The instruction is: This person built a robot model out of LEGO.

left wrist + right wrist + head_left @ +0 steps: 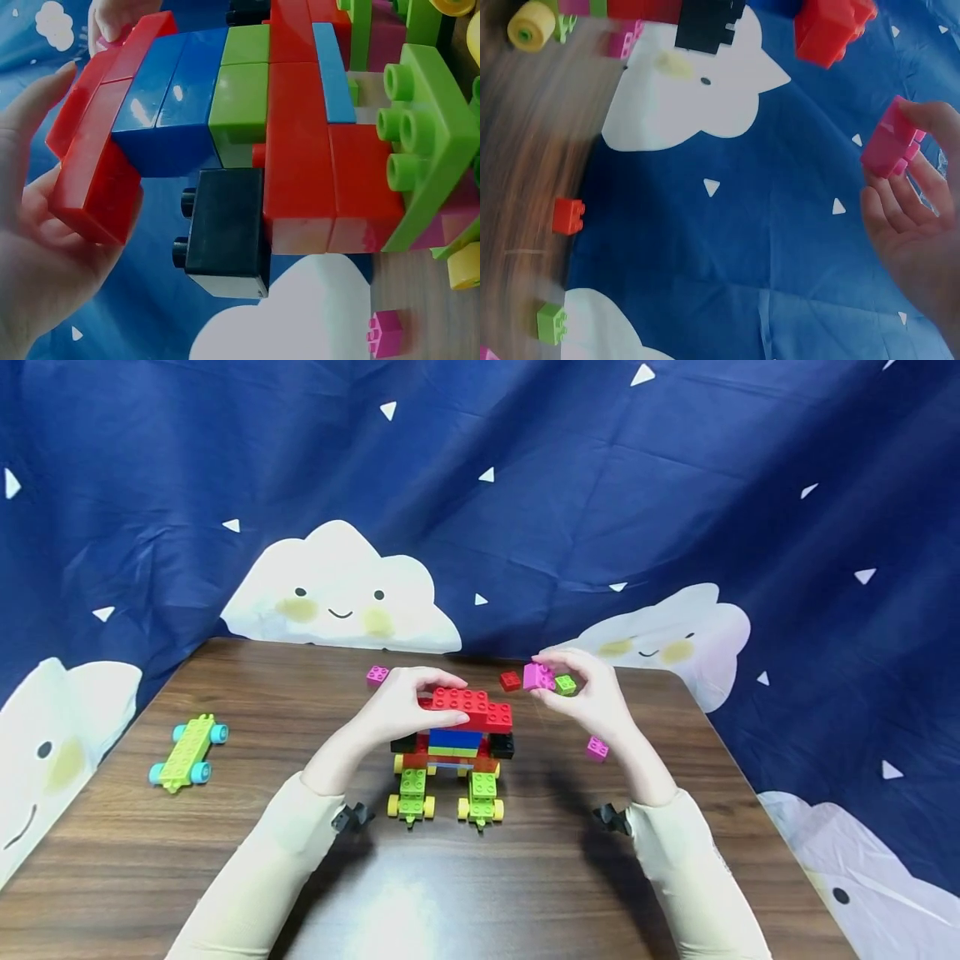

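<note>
A model of toy bricks (454, 740) stands mid-table on green wheeled bases, with blue, green and black bricks under a red top. My left hand (408, 703) grips the red bricks (97, 150) at its top from the left side, thumb and fingers on opposite faces. To the right of the model and raised above the table, my right hand (588, 689) pinches a pink brick (891, 140) between thumb and fingers. In the right wrist view that brick is apart from the model's red end brick (829, 30).
A green wheeled base (189, 752) with blue wheels lies at the left. Behind the model are a loose pink brick (377, 675), a red brick (510, 681) and a green brick (566, 684). Another pink brick (597, 748) lies near the right forearm. A blue curtain (480, 485) hangs behind the table.
</note>
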Demonstrator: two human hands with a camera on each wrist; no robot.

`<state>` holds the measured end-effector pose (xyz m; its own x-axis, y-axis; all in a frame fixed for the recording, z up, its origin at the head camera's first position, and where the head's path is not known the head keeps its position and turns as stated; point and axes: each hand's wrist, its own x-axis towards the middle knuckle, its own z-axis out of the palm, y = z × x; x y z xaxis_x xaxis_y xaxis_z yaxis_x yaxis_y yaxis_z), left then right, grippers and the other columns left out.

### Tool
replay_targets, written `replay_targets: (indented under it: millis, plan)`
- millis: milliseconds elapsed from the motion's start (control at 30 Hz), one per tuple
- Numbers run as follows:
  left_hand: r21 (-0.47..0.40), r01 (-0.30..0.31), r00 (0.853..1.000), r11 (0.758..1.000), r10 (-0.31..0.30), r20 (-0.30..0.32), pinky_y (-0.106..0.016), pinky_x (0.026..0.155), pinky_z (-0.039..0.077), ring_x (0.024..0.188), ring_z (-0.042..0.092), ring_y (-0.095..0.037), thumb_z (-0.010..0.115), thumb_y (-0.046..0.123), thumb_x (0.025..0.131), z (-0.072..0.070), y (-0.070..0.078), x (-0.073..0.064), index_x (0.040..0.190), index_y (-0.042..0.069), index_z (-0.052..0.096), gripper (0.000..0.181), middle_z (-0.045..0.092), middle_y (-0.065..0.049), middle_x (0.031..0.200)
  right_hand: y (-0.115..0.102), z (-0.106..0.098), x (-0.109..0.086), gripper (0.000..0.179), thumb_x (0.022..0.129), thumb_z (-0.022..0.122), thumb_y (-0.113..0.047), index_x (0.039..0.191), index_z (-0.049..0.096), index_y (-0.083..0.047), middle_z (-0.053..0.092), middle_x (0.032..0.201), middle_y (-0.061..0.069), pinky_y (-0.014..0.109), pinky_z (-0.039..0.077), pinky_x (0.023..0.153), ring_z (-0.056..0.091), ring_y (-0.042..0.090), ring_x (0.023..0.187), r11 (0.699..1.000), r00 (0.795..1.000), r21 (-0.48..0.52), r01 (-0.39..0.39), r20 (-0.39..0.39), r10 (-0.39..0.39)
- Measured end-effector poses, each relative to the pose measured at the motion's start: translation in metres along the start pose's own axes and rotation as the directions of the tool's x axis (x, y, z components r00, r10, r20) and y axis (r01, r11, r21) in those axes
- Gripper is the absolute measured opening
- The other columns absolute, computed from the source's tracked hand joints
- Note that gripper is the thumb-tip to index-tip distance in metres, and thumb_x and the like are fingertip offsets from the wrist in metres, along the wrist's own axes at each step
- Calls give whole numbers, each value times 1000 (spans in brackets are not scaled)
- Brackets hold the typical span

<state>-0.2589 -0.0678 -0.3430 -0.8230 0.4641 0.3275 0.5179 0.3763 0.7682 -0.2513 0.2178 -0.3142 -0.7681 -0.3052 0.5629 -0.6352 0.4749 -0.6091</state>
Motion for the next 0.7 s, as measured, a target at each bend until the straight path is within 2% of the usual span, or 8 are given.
replay_targets:
  millis: [200, 367, 500, 700]
  plan:
    - [14, 14, 1000, 1000, -14, 5, -35, 84, 54, 96, 64, -16, 82, 32, 78, 4, -2, 2, 113, 14, 73, 40, 74, -1, 107, -4, 6, -9, 39, 72, 83, -2, 110, 72, -3, 72, 106, 13, 11, 48, 83, 58, 2, 93, 1000, 1000, -27, -3, 15, 4]
    - [-49, 43, 999, 998, -43, 5, -32, 73, 54, 84, 64, -16, 82, 32, 78, 6, -5, 1, 112, 15, 74, 39, 75, -1, 100, -4, 11, -13, 37, 72, 83, -2, 108, 72, -2, 72, 104, 12, 14, 48, 82, 60, 8, 91, 1000, 999, -13, 12, 41, -11]
    - [-85, 54, 999, 995, -54, 1, -33, 73, 54, 83, 65, -17, 83, 30, 77, 7, -6, 1, 112, 14, 74, 40, 75, -3, 100, -1, 15, -16, 36, 73, 83, -4, 108, 73, -3, 72, 103, 11, 19, 49, 82, 61, 13, 92, 1000, 997, 10, 26, 65, -27]
    - [-100, 76, 997, 992, -77, -5, -32, 76, 54, 87, 65, -17, 84, 30, 76, 8, -7, 0, 112, 13, 73, 41, 75, -5, 103, 1, 18, -19, 37, 74, 83, -6, 109, 72, -3, 72, 103, 9, 18, 50, 84, 61, 14, 93, 1000, 994, 15, -1, 108, 0]
